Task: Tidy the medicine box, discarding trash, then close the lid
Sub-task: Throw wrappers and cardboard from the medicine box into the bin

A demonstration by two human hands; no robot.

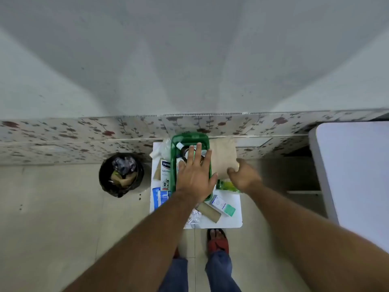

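Observation:
A green medicine box (173, 157) stands open at the far end of a small white table (231, 218). Inside it lie a bottle with a white cap (180, 146) and other items, partly hidden. My left hand (195, 175) hovers flat over the box with fingers spread, holding nothing. A beige lid (223, 157) lies to the right of the box, and my right hand (244, 175) grips its near edge. On the table sit a Hansaplast pack (165, 173), blue sachets (160, 197), a crumpled foil (194, 217), a cardboard tube (209, 211) and a white-green carton (223, 205).
A black trash bin (121, 174) with rubbish in it stands on the floor left of the table. A large white table (355, 175) is at the right. A flowered wall strip (84, 131) runs behind. My feet (217, 239) are below the table's near edge.

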